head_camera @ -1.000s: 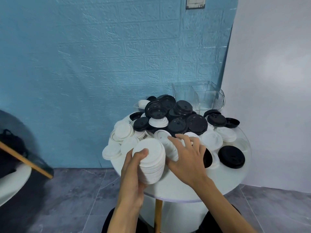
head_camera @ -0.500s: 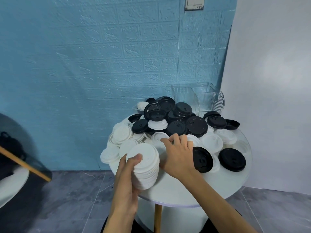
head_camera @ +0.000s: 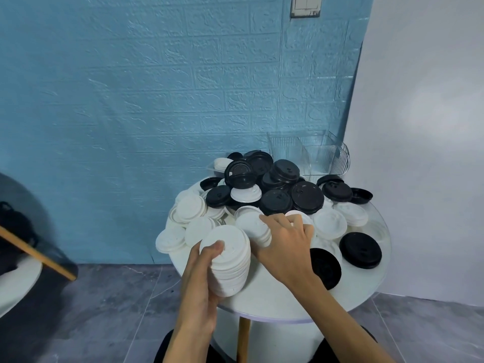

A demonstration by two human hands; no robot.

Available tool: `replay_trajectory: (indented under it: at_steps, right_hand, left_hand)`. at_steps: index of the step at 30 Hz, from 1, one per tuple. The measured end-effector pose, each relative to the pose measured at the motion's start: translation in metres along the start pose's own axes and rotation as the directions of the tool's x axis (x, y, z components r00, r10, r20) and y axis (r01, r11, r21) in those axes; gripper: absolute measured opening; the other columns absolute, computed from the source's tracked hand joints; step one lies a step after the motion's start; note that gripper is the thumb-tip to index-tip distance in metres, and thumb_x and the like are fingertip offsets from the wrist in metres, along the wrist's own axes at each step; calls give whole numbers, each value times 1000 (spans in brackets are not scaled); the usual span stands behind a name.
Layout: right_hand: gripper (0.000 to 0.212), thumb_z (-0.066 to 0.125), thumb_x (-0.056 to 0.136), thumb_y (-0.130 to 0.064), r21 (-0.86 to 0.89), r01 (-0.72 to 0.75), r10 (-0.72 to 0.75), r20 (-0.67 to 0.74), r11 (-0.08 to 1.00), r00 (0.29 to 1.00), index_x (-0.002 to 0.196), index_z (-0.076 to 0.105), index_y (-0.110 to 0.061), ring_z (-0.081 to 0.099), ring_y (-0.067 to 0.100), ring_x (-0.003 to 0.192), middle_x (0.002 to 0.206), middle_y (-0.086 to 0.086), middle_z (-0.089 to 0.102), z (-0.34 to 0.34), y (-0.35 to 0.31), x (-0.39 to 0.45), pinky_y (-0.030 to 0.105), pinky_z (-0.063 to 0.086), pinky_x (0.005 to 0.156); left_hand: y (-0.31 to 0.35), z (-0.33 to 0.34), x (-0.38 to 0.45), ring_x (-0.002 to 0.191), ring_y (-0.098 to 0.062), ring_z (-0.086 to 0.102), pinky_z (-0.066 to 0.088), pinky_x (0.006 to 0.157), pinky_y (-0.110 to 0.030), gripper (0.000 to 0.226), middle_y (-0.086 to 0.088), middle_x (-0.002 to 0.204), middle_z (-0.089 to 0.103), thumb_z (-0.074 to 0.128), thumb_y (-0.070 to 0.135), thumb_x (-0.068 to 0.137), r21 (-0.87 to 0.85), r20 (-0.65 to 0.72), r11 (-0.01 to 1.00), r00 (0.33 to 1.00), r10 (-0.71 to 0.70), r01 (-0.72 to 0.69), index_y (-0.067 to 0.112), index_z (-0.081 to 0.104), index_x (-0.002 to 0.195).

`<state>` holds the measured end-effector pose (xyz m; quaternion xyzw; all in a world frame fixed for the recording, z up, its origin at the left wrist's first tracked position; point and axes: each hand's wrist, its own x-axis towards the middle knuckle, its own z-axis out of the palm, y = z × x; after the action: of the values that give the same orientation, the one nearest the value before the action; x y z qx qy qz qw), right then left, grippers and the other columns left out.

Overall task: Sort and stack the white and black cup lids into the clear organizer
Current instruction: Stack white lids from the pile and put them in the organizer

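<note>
White lids are being gathered into a tall stack (head_camera: pixel 230 260) that is being gripped at the counter's (head_camera: pixel 275 297) near left edge by the left hand (head_camera: pixel 201 279), thumb pressed on top, probably so the nested pile is kept from toppling. A smaller white lid stack (head_camera: pixel 255 227) just beside it is being clasped by the curled fingers (head_camera: pixel 277 221) of the right hand (head_camera: pixel 285 247), seemingly for adding on. Black lids (head_camera: pixel 277 184) are being left heaped toward the far edge, before the clear organizer (head_camera: pixel 309 155) at the far right edge.
</note>
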<state>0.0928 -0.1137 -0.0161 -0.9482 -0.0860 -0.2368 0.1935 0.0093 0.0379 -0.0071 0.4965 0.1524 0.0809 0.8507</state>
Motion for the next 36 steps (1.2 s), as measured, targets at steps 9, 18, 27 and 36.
replay_trajectory:
  at_steps: [9,18,27,36]
  right_hand:
    - [60,61,78,-74,372,-84,160,-179,925,971,124,65,-36,49,11,111,119,-21,61,-44,-3,-14,28,23,91]
    - [52,74,72,-55,650,59,-86,10,758,996,120,65,-36,60,3,116,120,-21,60,-67,-16,-40,26,53,95]
    - [56,81,69,-43,670,88,-209,102,737,973,122,65,-38,59,7,117,123,-16,56,-68,-13,-33,21,57,83]
    - [56,86,70,-28,841,-8,-158,111,540,981,124,69,-35,61,18,122,124,-10,59,-65,-9,-47,29,58,89]
  left_hand:
    - [1,0,-2,118,-13,70,51,100,-42,80,6,127,74,91,53,53,-8,64,1000,997,30,-29,26,73,126]
    - [-1,10,-11,128,-21,65,41,116,-48,76,-3,135,70,79,77,70,67,216,996,976,36,-52,29,72,128]
    - [-1,13,-10,122,-30,68,47,112,-57,72,-9,130,72,85,54,68,61,207,998,977,-42,30,22,70,131]
    - [2,21,-11,90,-16,76,55,69,-30,45,-6,107,79,75,33,64,107,182,994,983,-6,-14,26,76,108]
